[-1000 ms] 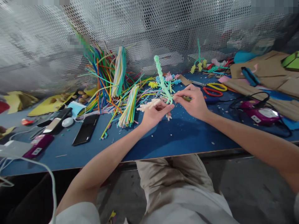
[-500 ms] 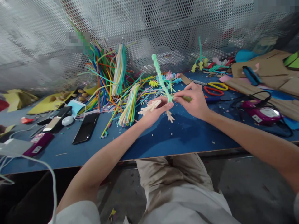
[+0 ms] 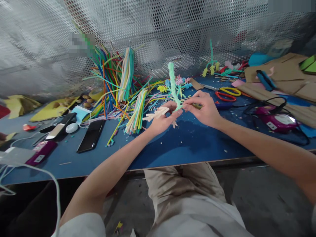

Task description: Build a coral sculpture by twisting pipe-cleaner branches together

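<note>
Over the blue table, my left hand [image 3: 161,122] is closed around a fuzzy mint-green pipe cleaner stem [image 3: 173,84], which stands nearly upright. Cream pipe cleaner pieces [image 3: 157,113] stick out leftward from the same hand, and a few more tips show below it. My right hand [image 3: 203,108] pinches at the stem's lower part, its fingertips almost touching my left thumb. A thin olive-green piece [image 3: 197,106] shows within the right fingers; its kind is unclear. What lies between the fingertips is hidden.
Bundled pipe cleaners [image 3: 136,112] and a black phone [image 3: 91,135] lie left. Small pipe cleaner flowers [image 3: 181,82] sit behind my hands. To the right are scissors [image 3: 225,93], a purple device [image 3: 276,118] with a black cable, and cardboard pieces [image 3: 271,70]. Perforated metal [image 3: 172,33] rises behind.
The mint-green stem has swung rightward at its top and stands more upright, a bit lower. The cream pieces have shifted slightly left. Both hands keep nearly the same place.
</note>
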### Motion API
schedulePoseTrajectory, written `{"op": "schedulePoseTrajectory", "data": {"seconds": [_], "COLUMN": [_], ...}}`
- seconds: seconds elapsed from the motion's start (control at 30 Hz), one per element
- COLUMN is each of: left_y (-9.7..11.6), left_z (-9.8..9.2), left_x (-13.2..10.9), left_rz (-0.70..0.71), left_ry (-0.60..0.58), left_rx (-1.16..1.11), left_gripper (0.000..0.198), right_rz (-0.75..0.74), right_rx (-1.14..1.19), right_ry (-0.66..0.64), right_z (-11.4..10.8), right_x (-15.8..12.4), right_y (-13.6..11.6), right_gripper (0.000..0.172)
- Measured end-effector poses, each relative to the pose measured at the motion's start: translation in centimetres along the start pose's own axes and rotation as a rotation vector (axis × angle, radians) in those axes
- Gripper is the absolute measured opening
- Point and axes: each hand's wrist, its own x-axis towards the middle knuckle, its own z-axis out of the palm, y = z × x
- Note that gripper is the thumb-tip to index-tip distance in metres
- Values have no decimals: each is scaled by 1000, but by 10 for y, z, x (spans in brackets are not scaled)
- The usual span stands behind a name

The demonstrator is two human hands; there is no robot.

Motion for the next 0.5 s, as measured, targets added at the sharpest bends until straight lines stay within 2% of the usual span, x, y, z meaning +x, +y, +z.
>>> {"op": "schedulePoseTrajectory", "data": {"seconds": [0.2,0.33,0.5], "left_y": [3,1,-2], "left_z": [-7,-9,-12], "left_x": [5,6,7], "left_rz": [-219,-306,-331], "left_ry": [-150,-224,-240], "left_rx": [-410,-452,-441], "left_gripper": [34,36,38], "right_rz": [76,130,213], "right_rx": [173,345,519], "right_ry": [-16,-72,-129], "right_z": [0,5,9], "right_x": [2,2,1], "right_y": [7,11,8], "right_gripper": [33,35,40]}}
